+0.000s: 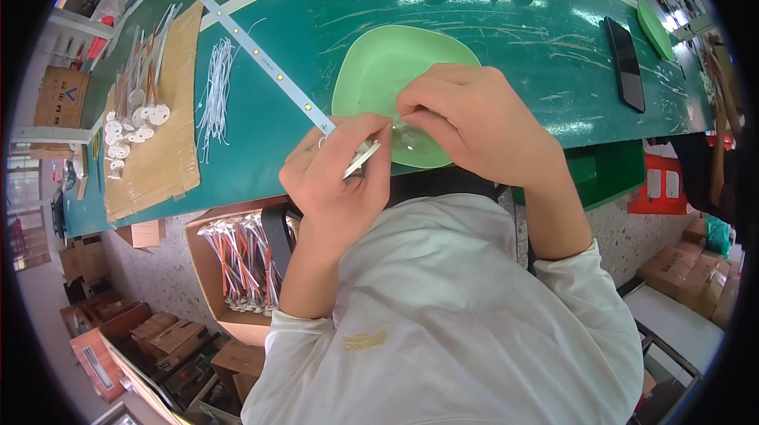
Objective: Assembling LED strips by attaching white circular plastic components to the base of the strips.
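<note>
Green plate (375,65) beneath right hand (486,120); phone (624,65) rightward.

A narrow, pale LED strip (246,39), dotted with a row of small yellow chips (307,107), slants from the left grip (328,176) toward the desk's (288,18) far left. A white disc (361,161) sits tilted, nearly edge-on, in that grip. A light-green, round-cornered plate (371,57) lies by the near edge.

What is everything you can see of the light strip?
The light strip is narrow, straight, bluish white and stiff in look, with small yellowish squares spaced along it. It slants from the left hand, which hides its near end, toward the upper left, over the green table. Table contact is unclear.
</note>
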`<state>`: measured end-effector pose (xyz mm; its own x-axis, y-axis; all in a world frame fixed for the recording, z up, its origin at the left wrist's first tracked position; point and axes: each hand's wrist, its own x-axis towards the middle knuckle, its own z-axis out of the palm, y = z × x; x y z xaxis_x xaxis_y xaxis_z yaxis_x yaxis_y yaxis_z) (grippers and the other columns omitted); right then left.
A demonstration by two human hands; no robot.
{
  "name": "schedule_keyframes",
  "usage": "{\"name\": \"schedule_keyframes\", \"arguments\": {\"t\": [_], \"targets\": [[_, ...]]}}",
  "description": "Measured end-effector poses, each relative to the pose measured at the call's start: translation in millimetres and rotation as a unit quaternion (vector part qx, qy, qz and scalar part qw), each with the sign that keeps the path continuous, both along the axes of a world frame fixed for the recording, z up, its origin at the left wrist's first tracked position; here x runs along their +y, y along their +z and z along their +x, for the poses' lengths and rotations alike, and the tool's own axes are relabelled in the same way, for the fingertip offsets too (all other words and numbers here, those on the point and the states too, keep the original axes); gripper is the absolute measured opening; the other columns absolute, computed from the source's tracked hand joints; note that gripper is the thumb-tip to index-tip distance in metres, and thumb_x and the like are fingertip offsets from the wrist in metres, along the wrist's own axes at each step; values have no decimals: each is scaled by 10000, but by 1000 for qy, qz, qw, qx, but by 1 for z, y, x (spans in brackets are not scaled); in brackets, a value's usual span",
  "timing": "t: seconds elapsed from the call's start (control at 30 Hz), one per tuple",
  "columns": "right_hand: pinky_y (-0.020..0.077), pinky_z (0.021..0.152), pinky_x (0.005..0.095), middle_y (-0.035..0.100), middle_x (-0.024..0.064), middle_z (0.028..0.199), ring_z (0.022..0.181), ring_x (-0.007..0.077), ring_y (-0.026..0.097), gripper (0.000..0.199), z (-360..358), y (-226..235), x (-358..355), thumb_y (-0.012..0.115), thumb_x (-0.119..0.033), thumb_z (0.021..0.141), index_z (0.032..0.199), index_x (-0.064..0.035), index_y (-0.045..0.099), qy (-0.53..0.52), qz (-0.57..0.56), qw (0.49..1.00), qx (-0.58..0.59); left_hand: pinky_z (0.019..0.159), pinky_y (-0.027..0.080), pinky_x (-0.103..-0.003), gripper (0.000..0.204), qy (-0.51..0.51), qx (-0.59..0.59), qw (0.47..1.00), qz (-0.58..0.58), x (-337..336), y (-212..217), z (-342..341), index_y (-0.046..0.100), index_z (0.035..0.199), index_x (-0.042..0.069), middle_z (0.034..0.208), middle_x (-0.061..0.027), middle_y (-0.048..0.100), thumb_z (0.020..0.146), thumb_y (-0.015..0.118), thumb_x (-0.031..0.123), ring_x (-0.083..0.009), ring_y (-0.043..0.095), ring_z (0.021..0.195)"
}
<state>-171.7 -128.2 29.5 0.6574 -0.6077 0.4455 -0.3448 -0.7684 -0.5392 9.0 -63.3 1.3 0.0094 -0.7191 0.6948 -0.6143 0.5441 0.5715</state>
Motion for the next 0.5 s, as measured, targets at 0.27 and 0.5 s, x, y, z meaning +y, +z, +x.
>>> {"name": "schedule_keyframes", "arguments": {"t": [0.27, 0.5], "targets": [[531, 674, 348, 680, 110, 860, 772, 296, 654, 135, -3, -10, 3, 691, -50, 792, 923, -26, 667, -77, -39, 996, -21, 671, 513, -220, 178, 37, 54, 998, 1, 5, -3, 3, 663, 911, -13, 810, -83, 707, 769, 748, -78, -103, 652, 716], [518, 566, 260, 697, 95, 863, 708, 172, 669, 102, 10, -8, 50, 702, -5, 804, 904, 3, 681, -93, 90, 975, -181, 650, 499, -217, 171, 16, 234, 972, 28, 33, -6, -5, 651, 907, -31, 812, -104, 710, 772, 716, -114, -104, 640, 695]]}}
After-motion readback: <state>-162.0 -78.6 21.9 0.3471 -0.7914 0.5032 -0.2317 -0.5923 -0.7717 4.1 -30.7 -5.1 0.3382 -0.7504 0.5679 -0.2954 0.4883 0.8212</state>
